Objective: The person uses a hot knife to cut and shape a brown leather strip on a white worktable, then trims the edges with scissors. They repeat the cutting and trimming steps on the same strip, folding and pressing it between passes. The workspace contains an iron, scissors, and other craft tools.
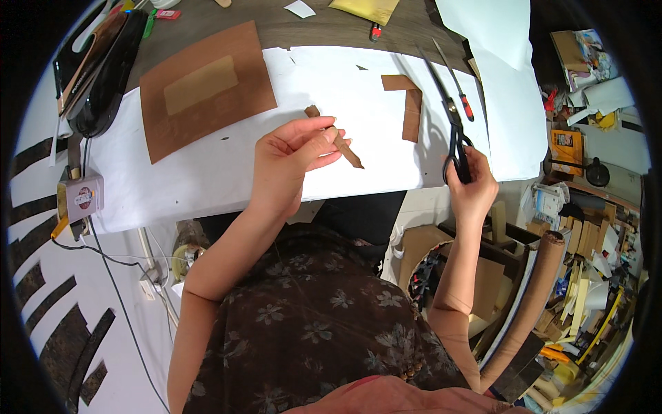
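Observation:
Between the thumb and fingers of my left hand (296,155) is a narrow brown strip (349,153), held slantwise above the white sheet (207,165). Its lower end is cut to a point. My right hand (472,179) grips black-handled scissors (452,114) by the finger loops at the right of the sheet, with the blades directed away from me. Left of the scissors lies an L-shaped brown piece (412,110). A larger brown panel (210,131) with a lighter tan rectangle (201,84) on it rests at the left, partly over the sheet's edge.
A red-and-black pointed tool (466,107) lies just beyond the scissors. A black appliance (110,83) stands at the far left, above a small box (84,195) with a cord. Brown rolls (531,297) lean at my right, near cluttered shelves (600,186). A yellow packet (365,10) sits at the back.

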{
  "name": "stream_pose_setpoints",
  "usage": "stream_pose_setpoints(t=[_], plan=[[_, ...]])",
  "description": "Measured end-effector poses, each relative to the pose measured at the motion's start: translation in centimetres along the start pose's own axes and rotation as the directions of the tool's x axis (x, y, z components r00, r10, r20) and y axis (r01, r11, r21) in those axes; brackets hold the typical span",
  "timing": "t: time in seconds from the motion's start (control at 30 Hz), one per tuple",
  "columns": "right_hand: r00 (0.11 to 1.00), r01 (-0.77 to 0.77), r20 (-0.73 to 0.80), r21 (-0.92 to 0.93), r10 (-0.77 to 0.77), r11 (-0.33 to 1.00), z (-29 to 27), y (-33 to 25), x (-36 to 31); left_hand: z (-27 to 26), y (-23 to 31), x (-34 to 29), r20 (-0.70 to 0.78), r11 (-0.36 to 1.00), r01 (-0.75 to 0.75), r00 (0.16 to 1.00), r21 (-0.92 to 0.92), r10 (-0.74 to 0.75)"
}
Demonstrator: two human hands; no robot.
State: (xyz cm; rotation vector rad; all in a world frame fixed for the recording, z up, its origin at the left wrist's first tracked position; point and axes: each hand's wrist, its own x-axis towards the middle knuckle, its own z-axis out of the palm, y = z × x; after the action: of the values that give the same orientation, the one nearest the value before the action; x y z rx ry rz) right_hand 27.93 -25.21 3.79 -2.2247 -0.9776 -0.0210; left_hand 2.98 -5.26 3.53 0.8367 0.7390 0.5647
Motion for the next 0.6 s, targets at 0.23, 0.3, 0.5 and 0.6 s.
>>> stream_pose_setpoints(t=[0.23,0.3,0.5,0.6], plan=[[0.916,0.397,0.021,-0.176,-0.4,0.901,-3.9,-1.6,-5.0,0.5,1.3,0.0,-0.099,0.994,-0.008,0.995,-0.11,-0.003],[0.856,0.516,0.089,-0.225,-0.51,0.827,-4.3,-1.8,-6.5,0.5,1.5,0.2,-0.123,0.991,-0.028,0.992,-0.128,0.013],[0.795,0.603,0.14,-0.282,-0.59,0.746,-4.1,-2.0,-9.0,0.7,1.6,0.6,-0.171,0.987,-0.094,0.983,-0.129,0.071],[0.779,0.621,0.131,-0.298,-0.613,0.725,-3.8,-2.2,-9.0,0.7,1.6,0.6,-0.172,0.99,-0.093,0.982,-0.102,0.074]])
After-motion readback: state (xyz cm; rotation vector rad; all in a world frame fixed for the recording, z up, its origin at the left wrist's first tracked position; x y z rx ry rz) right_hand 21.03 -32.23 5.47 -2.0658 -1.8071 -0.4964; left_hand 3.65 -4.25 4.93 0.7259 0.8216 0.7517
